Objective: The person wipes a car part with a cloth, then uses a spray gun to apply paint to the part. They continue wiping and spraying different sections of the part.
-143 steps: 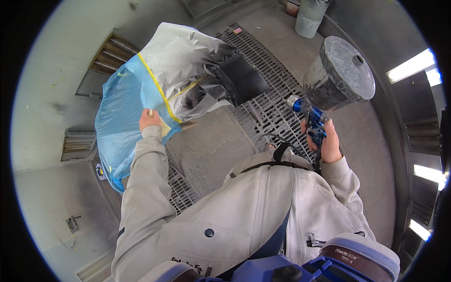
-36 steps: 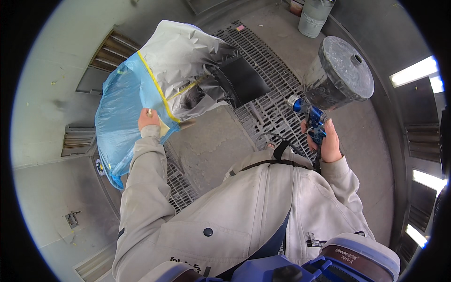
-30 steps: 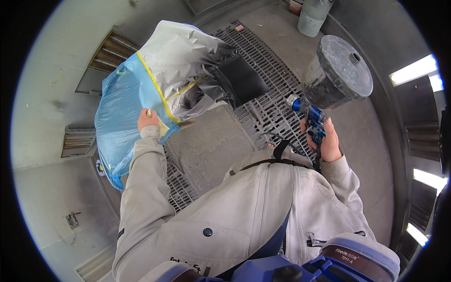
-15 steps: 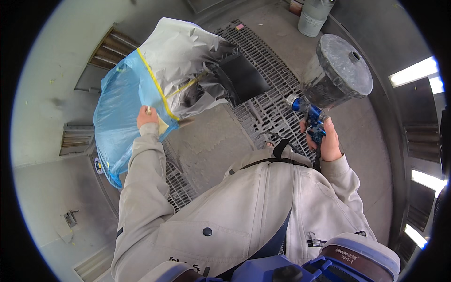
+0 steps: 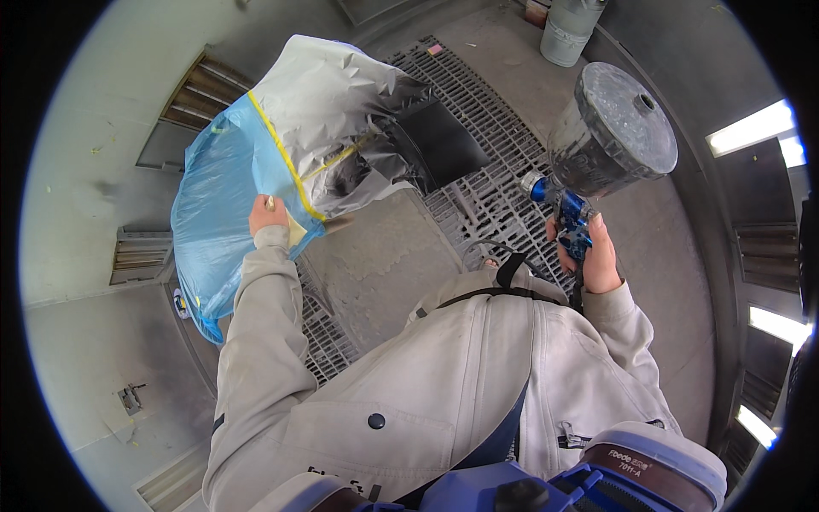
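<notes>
My right hand (image 5: 601, 256) is wrapped round the grip of a blue spray gun (image 5: 570, 218), its thumb up behind the body. A large, paint-stained grey cup (image 5: 627, 119) with a lid sits on top of the gun. Ahead on the left, my left hand (image 5: 268, 215) is closed over a pale yellow cloth (image 5: 296, 230), which shows beyond the fingers. That fist is against light blue plastic sheeting (image 5: 217, 188). Yellow tape (image 5: 277, 141) joins the sheeting to silvery masking film (image 5: 320, 81). A smooth black panel (image 5: 439, 143) is exposed at the film's right end.
Metal floor grating (image 5: 478, 94) runs under and beyond the covered piece. A grey bucket (image 5: 570, 34) stands at the far right. Bright light strips (image 5: 751, 128) line the right wall. A dark hose (image 5: 576, 294) hangs below the gun, close to my body.
</notes>
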